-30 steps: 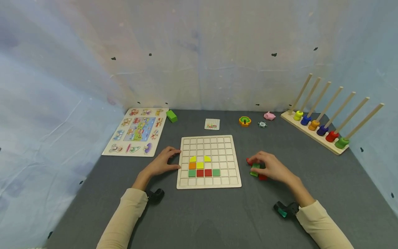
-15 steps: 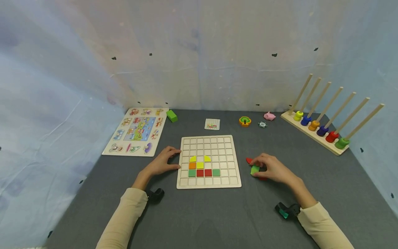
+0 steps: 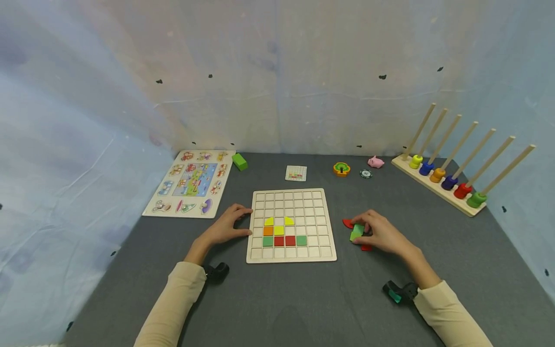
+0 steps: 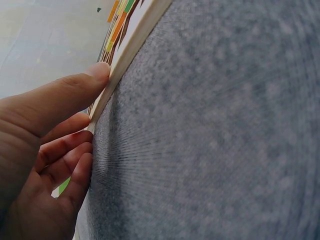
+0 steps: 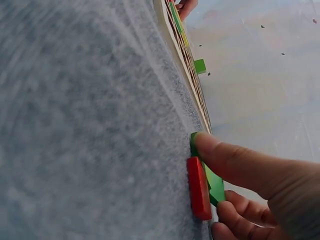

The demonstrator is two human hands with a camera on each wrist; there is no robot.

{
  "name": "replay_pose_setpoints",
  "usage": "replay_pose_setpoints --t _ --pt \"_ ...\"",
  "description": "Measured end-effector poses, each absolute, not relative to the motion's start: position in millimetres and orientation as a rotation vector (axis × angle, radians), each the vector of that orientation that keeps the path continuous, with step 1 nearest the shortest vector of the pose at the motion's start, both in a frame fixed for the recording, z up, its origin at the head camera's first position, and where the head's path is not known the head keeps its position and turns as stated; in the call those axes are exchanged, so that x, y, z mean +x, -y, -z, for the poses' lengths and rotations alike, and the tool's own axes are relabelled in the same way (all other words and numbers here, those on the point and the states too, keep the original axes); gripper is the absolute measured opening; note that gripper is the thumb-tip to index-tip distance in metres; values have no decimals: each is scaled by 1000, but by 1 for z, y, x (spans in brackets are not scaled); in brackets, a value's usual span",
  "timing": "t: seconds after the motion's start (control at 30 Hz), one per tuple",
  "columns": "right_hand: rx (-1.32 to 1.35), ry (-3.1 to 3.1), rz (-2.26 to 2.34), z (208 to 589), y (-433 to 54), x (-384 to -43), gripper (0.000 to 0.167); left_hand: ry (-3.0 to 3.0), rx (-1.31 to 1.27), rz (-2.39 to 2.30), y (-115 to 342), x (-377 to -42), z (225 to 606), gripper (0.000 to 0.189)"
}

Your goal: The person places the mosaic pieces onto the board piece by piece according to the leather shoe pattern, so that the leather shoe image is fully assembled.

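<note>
A wooden grid board lies mid-table, with yellow, orange, red and green tiles in several of its squares. My left hand is at its left edge; the left wrist view shows the thumb and fingertips touching the board's rim. Right of the board, my right hand pinches a green tile between thumb and fingers, low over the table. A red piece lies just beyond it. Another red block sits under the hand, partly hidden by it in the head view.
A picture puzzle board and a green block lie at the back left. Behind the grid are a small pattern card, a tree piece, a chip and a pink pig. A peg stand is at right.
My right hand has shifted slightly over the pieces, and the green tile between its fingers has turned and moved a little. More of the near red block shows. My left hand stays put.
</note>
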State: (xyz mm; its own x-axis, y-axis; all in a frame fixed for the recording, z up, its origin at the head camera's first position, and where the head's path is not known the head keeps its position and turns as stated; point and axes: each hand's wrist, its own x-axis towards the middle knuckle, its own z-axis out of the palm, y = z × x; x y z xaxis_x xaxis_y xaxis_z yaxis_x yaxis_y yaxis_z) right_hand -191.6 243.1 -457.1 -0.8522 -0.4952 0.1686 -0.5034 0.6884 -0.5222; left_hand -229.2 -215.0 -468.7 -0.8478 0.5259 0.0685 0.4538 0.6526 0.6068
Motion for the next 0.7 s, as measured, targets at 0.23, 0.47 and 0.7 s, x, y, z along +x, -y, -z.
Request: replay_pose_setpoints --t 0.23,0.47,0.7 --pt "774 2907 -1000 458 -244 -194 37 -2756 814 -947 214 -229 468 64" --pt "730 2953 -984 458 -245 -196 47 -2759 811 -949 214 -227 466 64" --pt "749 2928 -975 456 -245 -198 40 -2754 811 -948 213 -228 467 64"
